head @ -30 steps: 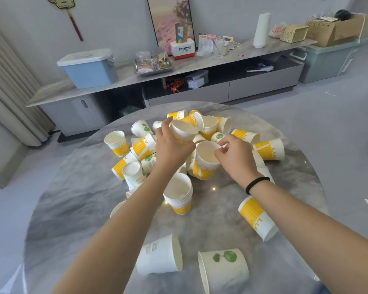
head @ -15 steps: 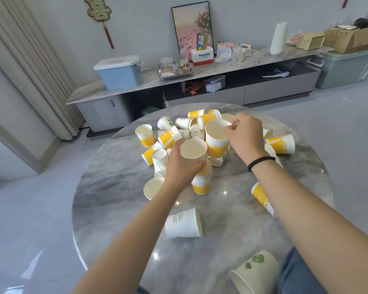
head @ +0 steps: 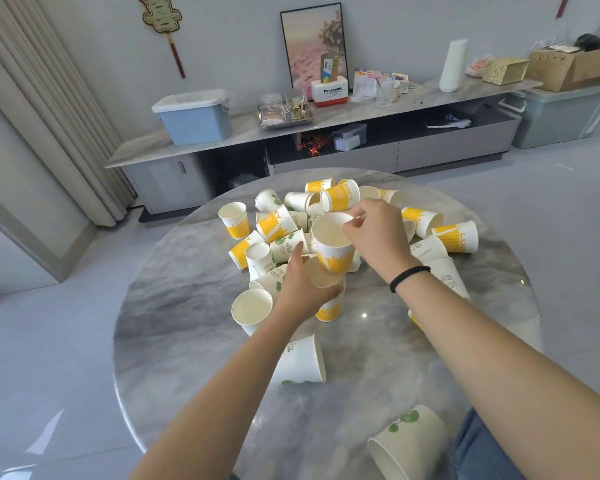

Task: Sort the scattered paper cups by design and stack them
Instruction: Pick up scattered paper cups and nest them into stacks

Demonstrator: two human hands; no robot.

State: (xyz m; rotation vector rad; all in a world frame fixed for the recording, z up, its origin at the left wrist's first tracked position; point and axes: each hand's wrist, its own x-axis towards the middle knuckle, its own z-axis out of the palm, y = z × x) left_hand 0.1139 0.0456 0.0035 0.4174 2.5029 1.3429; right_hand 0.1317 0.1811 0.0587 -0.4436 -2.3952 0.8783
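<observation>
Left hand [head: 305,285] now lower and nearer than a second ago, down from the far side of the heap to the yellow stack [head: 329,306] standing upright on the marble surface [head: 174,306]; fingers closed round a cup [head: 324,273] at the top of that stack, band hidden by the palm, so design there not readable. Seating onto the stack probably under way, though contact between that cup and the one below cannot be told. Right hand [head: 371,237] also drawn back toward the stack, pinching by the rim a yellow-striped cup [head: 333,245], lifted clear of the heap, mouth up and slightly tilted, hanging just above and behind the left hand's cup. Half a second back, further out over the pile with that same cup. Meaning for the task: two more yellow cups close to joining the yellow stack, one likely going on first, the second waiting its turn. Plenty left: yellow-striped and green-leaf cups mixed in the scattered pile [head: 284,230] beyond the hands, most on their sides. One green-leaf cup [head: 300,362] lying on its side near the left forearm, another green-leaf cup at the near edge [head: 409,441], also tipped over. No green-leaf stack to be seen yet, so sorting judged early to middling.
</observation>
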